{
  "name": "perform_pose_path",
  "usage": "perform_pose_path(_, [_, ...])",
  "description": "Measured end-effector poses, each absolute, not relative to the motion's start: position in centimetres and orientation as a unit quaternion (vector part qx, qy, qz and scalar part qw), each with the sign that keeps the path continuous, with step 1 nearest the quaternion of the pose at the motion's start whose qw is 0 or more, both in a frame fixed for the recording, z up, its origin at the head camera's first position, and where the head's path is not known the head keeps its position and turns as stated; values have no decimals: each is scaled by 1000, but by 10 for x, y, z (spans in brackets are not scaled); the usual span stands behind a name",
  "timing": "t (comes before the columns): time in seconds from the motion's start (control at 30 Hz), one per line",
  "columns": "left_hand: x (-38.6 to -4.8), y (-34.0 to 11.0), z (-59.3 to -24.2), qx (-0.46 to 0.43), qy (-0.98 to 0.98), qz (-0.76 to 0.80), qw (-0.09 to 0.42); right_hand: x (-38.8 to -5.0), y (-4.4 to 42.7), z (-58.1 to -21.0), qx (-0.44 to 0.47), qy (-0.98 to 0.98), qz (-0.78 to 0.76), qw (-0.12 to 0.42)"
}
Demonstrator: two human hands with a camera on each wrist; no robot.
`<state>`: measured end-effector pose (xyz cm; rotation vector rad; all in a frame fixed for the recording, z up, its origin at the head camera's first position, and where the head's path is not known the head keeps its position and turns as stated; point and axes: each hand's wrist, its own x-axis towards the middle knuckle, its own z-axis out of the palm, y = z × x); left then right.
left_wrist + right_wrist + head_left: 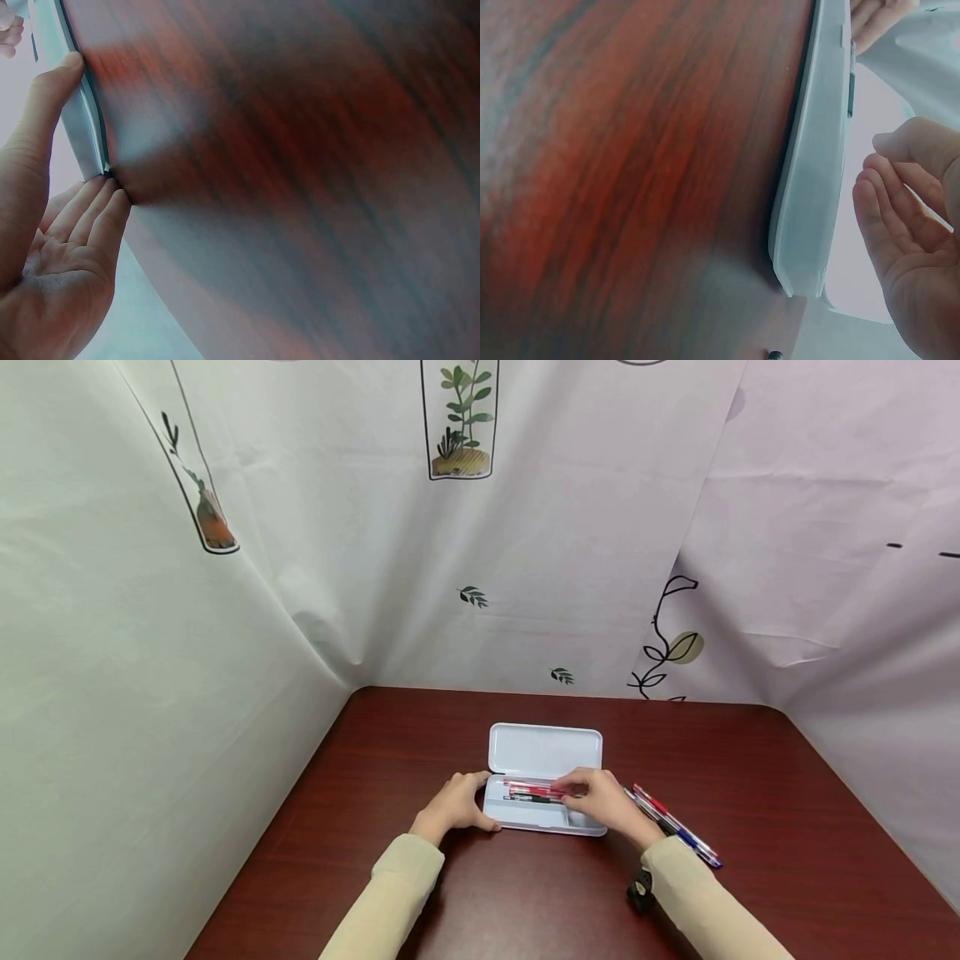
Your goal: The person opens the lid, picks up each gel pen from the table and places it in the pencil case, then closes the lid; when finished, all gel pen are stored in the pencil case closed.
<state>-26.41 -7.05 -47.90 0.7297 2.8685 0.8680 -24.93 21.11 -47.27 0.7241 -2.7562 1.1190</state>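
Fingers of the right hand [600, 797], in the head view, are bunched over the right part of a pencil case [525, 815], their tips at the ends of several pens [525, 790] in its rear compartment; whether they pinch one I cannot tell. The work looks partway: these pens, red and dark, lie in the case, while loose pens [678, 827] with red, black and blue parts lie on the table [525, 902] beside the right wrist, and the lid [545, 750] is open. The case is pale and shallow, with a long rear compartment and a front one divided toward its right. The left wrist view shows the left hand [64, 270] with thumb and straight fingers spread apart, the thumb on the case's edge, the fingertips at its corner. In the right wrist view, thumb and fingertips are close together above the case, whose interior is washed out; its outer wall looks smooth, with rounded corners.
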Motion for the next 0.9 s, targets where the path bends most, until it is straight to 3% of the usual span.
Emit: perform_pose_path(0.9, [-263, -70, -477, 230, 929, 289, 36, -244, 250, -469, 165, -912, 373, 46])
